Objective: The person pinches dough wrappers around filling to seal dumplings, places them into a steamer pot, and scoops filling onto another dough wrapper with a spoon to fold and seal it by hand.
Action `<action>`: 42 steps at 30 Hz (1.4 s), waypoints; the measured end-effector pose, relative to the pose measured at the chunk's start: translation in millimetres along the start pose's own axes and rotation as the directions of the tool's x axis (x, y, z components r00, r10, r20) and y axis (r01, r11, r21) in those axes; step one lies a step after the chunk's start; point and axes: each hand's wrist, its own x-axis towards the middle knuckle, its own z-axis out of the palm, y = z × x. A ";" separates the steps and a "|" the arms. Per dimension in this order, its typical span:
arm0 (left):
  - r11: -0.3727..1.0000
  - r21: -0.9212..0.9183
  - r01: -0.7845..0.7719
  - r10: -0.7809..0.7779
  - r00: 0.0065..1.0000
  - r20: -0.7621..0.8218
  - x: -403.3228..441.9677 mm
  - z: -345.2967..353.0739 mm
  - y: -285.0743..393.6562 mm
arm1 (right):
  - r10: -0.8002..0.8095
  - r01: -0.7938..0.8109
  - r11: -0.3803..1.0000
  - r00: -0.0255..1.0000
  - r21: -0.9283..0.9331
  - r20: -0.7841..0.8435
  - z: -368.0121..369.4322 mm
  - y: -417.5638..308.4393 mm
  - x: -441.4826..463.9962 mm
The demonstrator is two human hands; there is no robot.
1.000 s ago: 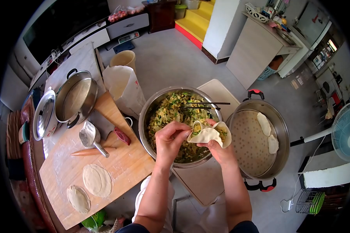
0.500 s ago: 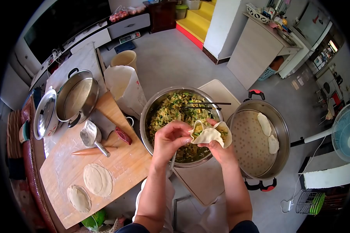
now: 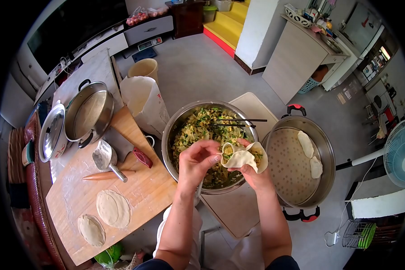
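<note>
A partly folded dough wrapper (image 3: 241,159) with green and yellow filling showing is held over the near side of a steel bowl (image 3: 165,157). My right hand (image 3: 256,176) cups the wrapper from below and the right, thumb on its front. At its left edge, my left hand (image 3: 197,161) pinches the dough between thumb and finger. The bowl holds chopped filling (image 3: 193,130), and black chopsticks (image 3: 234,125) lie across it. Two filled dough pieces (image 3: 306,144) rest in the steamer pot (image 3: 330,157) on the right.
Left of the bowl, a wooden board (image 3: 153,198) carries dough rounds (image 3: 113,209), a rolling pin (image 3: 108,175) and a metal scoop (image 3: 104,155). Beyond it are a steel pan (image 3: 108,110), a lid (image 3: 53,135) and a white sack (image 3: 141,103). A fan (image 3: 398,153) stands far right.
The fingers of my left hand have shifted slightly along the wrapper's left edge. The wrapper's left opening looks a little changed in shape, and my right hand still holds it.
</note>
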 end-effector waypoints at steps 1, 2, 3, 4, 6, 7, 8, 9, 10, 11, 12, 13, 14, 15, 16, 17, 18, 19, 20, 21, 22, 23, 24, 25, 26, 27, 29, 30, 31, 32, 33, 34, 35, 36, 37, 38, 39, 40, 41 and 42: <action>1.000 0.005 0.000 0.000 1.000 0.026 0.8 -0.4 -0.5 | -0.003 0.003 1.000 1.000 -0.013 0.000 0.0 -0.7 -0.1; 1.000 0.009 -0.001 0.001 0.999 0.051 2.2 -1.9 -1.4 | -0.006 0.006 1.000 1.000 -0.025 0.000 -0.1 -1.4 -0.1; 1.000 0.014 -0.002 0.001 0.997 0.076 3.4 -3.2 -1.7 | -0.009 0.009 0.999 1.000 -0.037 0.001 -0.1 -1.6 0.0; 0.999 0.042 -0.011 0.007 0.996 0.093 4.2 -3.6 -0.8 | -0.005 0.005 0.998 1.000 -0.068 0.005 -1.2 -1.5 -0.1; 0.995 0.097 -0.030 0.018 0.992 0.124 4.9 -4.4 1.2 | 0.004 -0.002 0.992 1.000 -0.129 0.012 -4.4 -0.9 -0.5; 0.994 0.101 -0.038 0.024 0.991 0.133 4.9 -5.6 0.8 | 0.005 -0.003 0.992 1.000 -0.129 0.015 -4.5 -0.9 -0.5; 0.993 0.105 -0.045 0.030 0.990 0.141 4.8 -7.1 0.0 | 0.005 -0.003 0.992 1.000 -0.130 0.017 -4.5 -1.0 -0.2; 0.993 0.109 -0.053 0.036 0.988 0.150 4.9 -7.8 -0.4 | 0.006 -0.003 0.991 1.000 -0.131 0.020 -4.5 -1.1 -0.1; 0.992 0.103 -0.070 0.055 0.989 0.136 4.9 -6.8 0.0 | 0.009 -0.006 0.992 1.000 -0.126 0.022 -4.5 -0.9 -0.1; 0.991 0.097 -0.086 0.074 0.990 0.123 4.9 -4.8 0.8 | 0.012 -0.009 0.993 1.000 -0.121 0.025 -4.3 -0.6 -0.1; 0.990 0.092 -0.103 0.093 0.990 0.110 4.9 -3.3 1.1 | 0.014 -0.011 0.993 1.000 -0.115 0.027 -4.1 -0.3 0.0; 0.990 0.082 -0.115 0.107 0.989 0.103 5.1 -3.0 -0.1 | 0.014 -0.011 0.994 0.999 -0.106 0.028 -3.6 -0.2 0.2; 0.989 0.071 -0.128 0.120 0.988 0.097 5.6 -3.1 -2.3 | 0.015 -0.012 0.995 0.999 -0.097 0.030 -2.8 -0.4 0.4; 0.988 0.060 -0.140 0.134 0.987 0.089 5.9 -3.3 -4.2 | 0.015 -0.012 0.996 0.999 -0.087 0.031 -2.0 -0.5 0.6; 0.989 0.065 -0.135 0.130 0.988 0.078 5.8 -3.6 -5.6 | 0.017 -0.015 0.997 1.000 -0.082 0.025 -1.1 -0.4 0.6; 0.989 0.070 -0.131 0.126 0.990 0.067 5.5 -3.8 -7.0 | 0.019 -0.018 0.997 1.000 -0.077 0.020 -0.1 -0.3 0.6; 0.989 0.075 -0.126 0.122 0.991 0.055 5.0 -3.8 -7.7 | 0.022 -0.021 0.997 1.000 -0.072 0.014 0.5 -0.1 0.6; 0.984 0.117 -0.134 0.130 0.991 0.046 4.4 -3.4 -7.3 | 0.026 -0.025 0.997 1.000 -0.067 0.013 0.4 0.5 0.8; 0.977 0.159 -0.142 0.138 0.990 0.036 3.6 -2.5 -6.0 | 0.030 -0.029 0.998 1.000 -0.062 0.011 -0.2 1.4 1.0; 0.968 0.201 -0.149 0.147 0.989 0.027 3.0 -1.3 -4.3 | 0.033 -0.032 0.998 0.999 -0.057 0.010 -1.0 2.1 1.3; 0.973 0.188 -0.131 0.127 0.991 0.031 2.7 0.3 -1.3 | 0.020 -0.020 0.999 1.000 -0.026 0.015 -2.1 2.5 1.6; 0.978 0.175 -0.112 0.108 0.994 0.035 2.6 2.4 2.7 | 0.007 -0.007 1.000 1.000 0.005 0.019 -3.5 2.7 2.0; 0.982 0.162 -0.094 0.088 0.995 0.040 2.3 4.1 5.9 | -0.007 0.007 0.999 1.000 0.036 0.023 -4.2 2.4 2.2; 0.990 0.105 -0.096 0.090 0.994 0.068 1.7 5.6 8.3 | -0.001 0.001 1.000 1.000 0.011 0.011 -4.4 1.5 2.5; 0.994 0.048 -0.097 0.092 0.991 0.095 1.0 6.9 10.2 | 0.005 -0.005 1.000 1.000 -0.014 -0.001 -4.4 0.6 2.8; 0.995 -0.009 -0.095 0.095 0.988 0.122 0.4 7.6 10.9 | 0.011 -0.012 0.999 1.000 -0.038 -0.014 -4.4 0.2 2.6; 0.993 0.018 -0.119 0.116 0.986 0.119 0.6 6.9 7.4 | -0.006 0.005 0.999 1.000 -0.046 -0.009 -4.7 1.5 2.3; 0.991 0.031 -0.131 0.127 0.985 0.118 1.0 6.3 5.1 | -0.015 0.014 0.999 1.000 -0.050 -0.006 -2.5 1.0 3.1; 0.991 0.040 -0.127 0.123 0.987 0.101 1.2 5.5 2.8 | -0.011 0.010 0.999 1.000 -0.047 -0.018 0.3 -0.1 3.0; 0.991 0.048 -0.122 0.118 0.989 0.085 1.2 4.5 0.6 | -0.007 0.006 0.999 1.000 -0.044 -0.031 3.9 -1.9 2.1; 0.992 0.056 -0.117 0.113 0.991 0.069 1.1 4.1 -0.6 | -0.003 0.001 0.999 0.999 -0.040 -0.043 6.6 -3.4 1.8; 0.992 0.049 -0.120 0.117 0.991 0.066 1.1 4.6 -0.5 | -0.013 0.013 1.000 1.000 -0.020 -0.022 5.5 -2.8 1.6; 0.991 0.042 -0.124 0.121 0.991 0.064 1.3 5.5 -0.2 | -0.024 0.024 1.000 1.000 0.000 0.000 3.6 -1.7 1.6; 0.991 0.035 -0.127 0.125 0.990 0.061 1.4 6.1 0.1 | -0.036 0.035 0.999 0.999 0.020 0.021 3.1 -1.4 1.9; 0.986 0.069 -0.150 0.146 0.987 0.062 1.7 5.0 -0.7 | -0.014 0.014 1.000 1.000 0.000 0.008 3.3 -1.6 1.8; 0.980 0.103 -0.173 0.167 0.984 0.064 2.1 3.2 -2.1 | 0.007 -0.007 1.000 1.000 -0.020 -0.005 4.1 -2.2 1.8; 0.971 0.135 -0.195 0.187 0.980 0.068 2.3 2.7 -2.8 | 0.027 -0.028 0.999 0.999 -0.040 -0.021 4.8 -3.0 1.4; 0.968 0.149 -0.200 0.193 0.979 0.057 2.0 3.2 -2.5 | 0.030 -0.030 0.999 0.999 -0.041 -0.015 5.1 -3.5 1.2; 0.965 0.163 -0.205 0.200 0.979 0.045 1.3 4.0 -1.7 | 0.033 -0.033 0.999 0.999 -0.042 -0.009 5.4 -3.7 1.3; 0.961 0.177 -0.210 0.207 0.978 0.033 0.6 4.7 -0.5 | 0.036 -0.036 0.998 0.999 -0.043 -0.003 5.7 -3.7 1.4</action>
